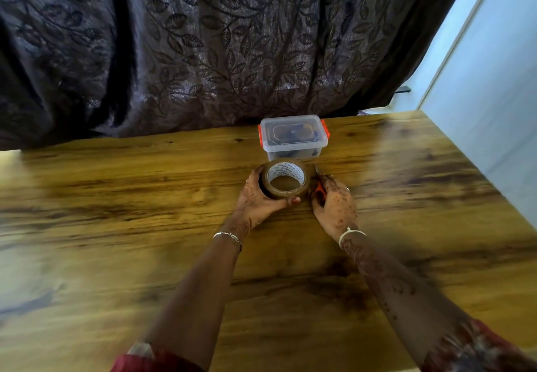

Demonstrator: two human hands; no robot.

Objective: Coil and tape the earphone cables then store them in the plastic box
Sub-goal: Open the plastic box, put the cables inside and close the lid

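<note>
a: where's the plastic box (293,138)?
b: at the far edge of the wooden table (116,212), right in front of the dark leaf-patterned curtain (203,37). it's clear, small and rectangular, with its lid on and an orange clip at each short end.
a: can you see the earphone cables?
b: only dark shapes through the clear lid and the front wall. too blurred to say what they are.
a: and the tape?
b: a roll of brown packing tape (286,179) lies flat on the table just in front of the box, nearly touching it. its white inner core carries printed lettering that i can't read.
a: what are the hands doing?
b: the left hand (258,201) is curled around the left and near side of the roll, thumb pressed against its near rim. the right hand (334,203) sits just right of the roll, fingers closed around something small and orange (319,188); a thin point sticks out past the fingers toward the box. i can't tell what tool it is.
a: anything on the wrists?
b: a thin bracelet (228,236) on the left, a pale band (350,233) on the right, and red-brown patterns across both hands and the right forearm.
</note>
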